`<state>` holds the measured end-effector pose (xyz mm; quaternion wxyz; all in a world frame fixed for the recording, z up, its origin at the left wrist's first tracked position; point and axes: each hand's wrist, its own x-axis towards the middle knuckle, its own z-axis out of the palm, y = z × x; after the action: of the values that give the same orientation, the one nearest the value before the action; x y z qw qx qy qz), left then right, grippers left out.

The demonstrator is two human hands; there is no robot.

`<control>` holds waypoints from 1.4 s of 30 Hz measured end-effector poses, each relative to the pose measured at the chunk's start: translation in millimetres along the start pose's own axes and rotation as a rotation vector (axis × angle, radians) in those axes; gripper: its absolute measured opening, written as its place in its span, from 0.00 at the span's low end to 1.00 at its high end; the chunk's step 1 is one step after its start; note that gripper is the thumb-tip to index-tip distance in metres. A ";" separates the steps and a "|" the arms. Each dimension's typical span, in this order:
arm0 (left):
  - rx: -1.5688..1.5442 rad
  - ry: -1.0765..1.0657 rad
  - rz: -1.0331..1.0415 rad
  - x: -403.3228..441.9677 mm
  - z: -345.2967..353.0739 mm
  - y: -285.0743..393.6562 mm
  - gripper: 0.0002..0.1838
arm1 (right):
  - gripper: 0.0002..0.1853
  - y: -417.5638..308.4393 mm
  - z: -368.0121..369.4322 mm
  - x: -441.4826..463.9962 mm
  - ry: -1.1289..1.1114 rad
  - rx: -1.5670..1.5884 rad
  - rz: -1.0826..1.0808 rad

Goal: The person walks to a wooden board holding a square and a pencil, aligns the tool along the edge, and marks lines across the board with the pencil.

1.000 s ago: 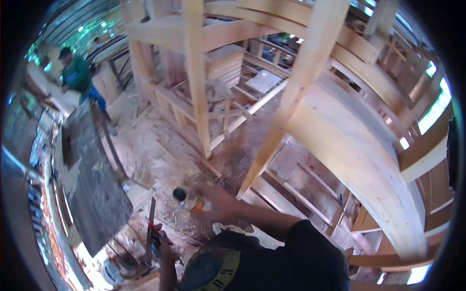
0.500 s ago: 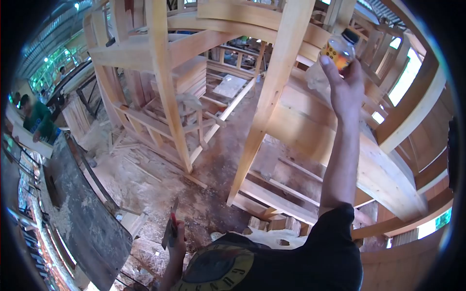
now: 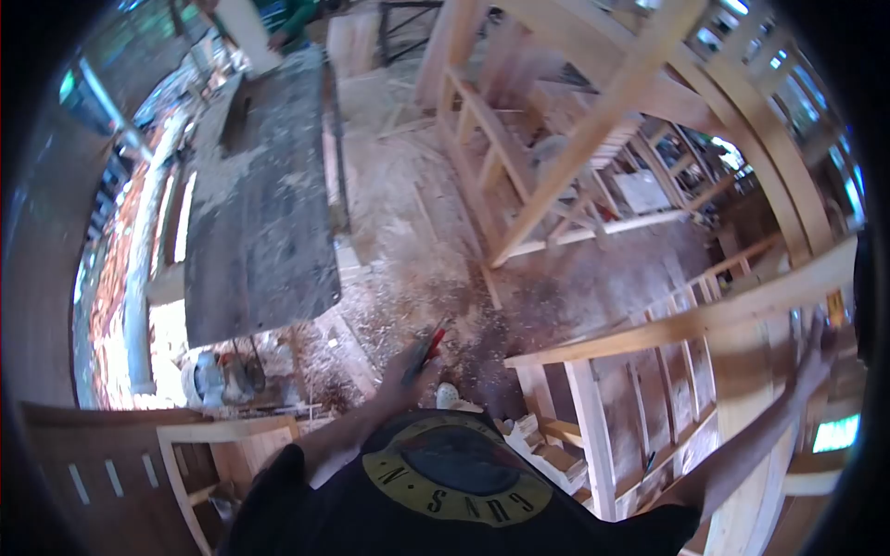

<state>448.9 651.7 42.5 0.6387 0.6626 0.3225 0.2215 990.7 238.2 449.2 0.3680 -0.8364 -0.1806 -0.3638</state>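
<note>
My left hand (image 3: pixel 414 372) is low in front of my shirt, its fingers closed round a red-handled tool (image 3: pixel 433 344) with a dark, flat part. Motion blur hides its exact kind. My right arm reaches far out to the right, past a light wooden beam. At its end my right hand (image 3: pixel 817 347) grips a small plastic bottle (image 3: pixel 836 308) with a yellow-orange label, partly cut off by the dark rim of the view. Near that hand stands the pale timber frame (image 3: pixel 686 329), its long rail running between the hand and the floor.
A dark, dusty workbench (image 3: pixel 264 208) stands at the left. Behind it shows a co-worker's green sleeve (image 3: pixel 295 20) and hand beside a pale board. Another wooden frame (image 3: pixel 556 199) rises ahead. Sawdust and offcuts lie on the floor (image 3: pixel 408 246). A small wooden frame (image 3: pixel 227 432) is at lower left.
My view has swung left and down, bringing the workbench nearer the middle. The bottle, held up in plain sight before, is now at the far right edge. Both hands keep their holds.
</note>
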 end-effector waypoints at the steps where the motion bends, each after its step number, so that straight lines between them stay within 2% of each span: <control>1: 0.059 -0.003 -0.015 -4.5 -9.7 18.6 0.17 | 0.43 4.5 -11.1 -1.9 0.045 -0.130 -0.028; 2: 0.088 -0.001 -0.007 -4.9 -17.5 21.3 0.18 | 0.41 -41.0 -14.8 -29.7 0.128 -0.191 -0.017; 3: 0.119 0.000 0.001 -4.6 -24.9 22.4 0.18 | 0.38 -22.2 -21.2 -40.4 0.215 0.090 -0.135; 5: 0.123 0.021 -0.016 -6.4 -34.7 19.1 0.19 | 0.35 -60.9 5.9 -77.5 0.410 0.369 -0.348; 7: 0.071 0.058 -0.075 -4.4 -40.4 18.2 0.19 | 0.32 -153.6 48.4 -166.2 0.406 0.293 -0.376; 9: 0.064 0.049 -0.147 1.2 -47.1 19.3 0.19 | 0.30 -142.2 117.4 -237.7 0.118 0.202 -0.244; 12: 0.061 0.053 -0.267 19.1 -49.3 25.4 0.19 | 0.30 -103.0 238.7 -371.9 -0.586 0.227 -0.052; 14: 0.091 0.118 -0.189 34.1 -44.2 14.6 0.18 | 0.31 -66.0 301.7 -458.7 -1.053 0.162 0.049; 16: 0.131 0.164 -0.142 53.5 -40.3 25.6 0.18 | 0.31 -26.7 345.2 -525.4 -1.388 0.075 0.114; 18: 0.110 0.176 -0.185 76.7 -35.1 36.0 0.18 | 0.31 5.3 385.2 -556.1 -1.584 -0.002 0.166; 23: 0.110 0.310 -0.060 167.8 -2.5 33.5 0.18 | 0.31 68.9 470.1 -536.8 -1.779 -0.167 0.345; 26: 0.116 0.271 -0.085 213.5 15.6 58.3 0.17 | 0.31 92.2 517.4 -508.9 -1.824 -0.219 0.398; 29: 0.166 0.291 -0.011 255.6 26.9 63.5 0.17 | 0.31 97.5 574.7 -482.7 -1.857 -0.251 0.405; 32: 0.174 0.338 -0.059 281.5 27.5 76.8 0.17 | 0.31 84.9 644.8 -452.7 -1.831 -0.216 0.351; 37: 0.159 0.411 -0.064 311.7 1.0 76.1 0.16 | 0.32 10.7 788.5 -424.9 -1.726 -0.031 0.150; 40: 0.073 0.421 -0.130 346.9 -24.0 60.2 0.16 | 0.28 -102.2 819.8 -382.2 -1.771 0.076 -0.133; 42: 0.017 0.392 -0.232 379.6 -47.5 72.3 0.15 | 0.26 -175.4 817.1 -369.9 -1.714 0.351 0.243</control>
<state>689.3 956.4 73.2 0.5794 0.5706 0.5163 0.2685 1031.6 952.4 -119.6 0.2651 -0.7664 -0.3576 0.4631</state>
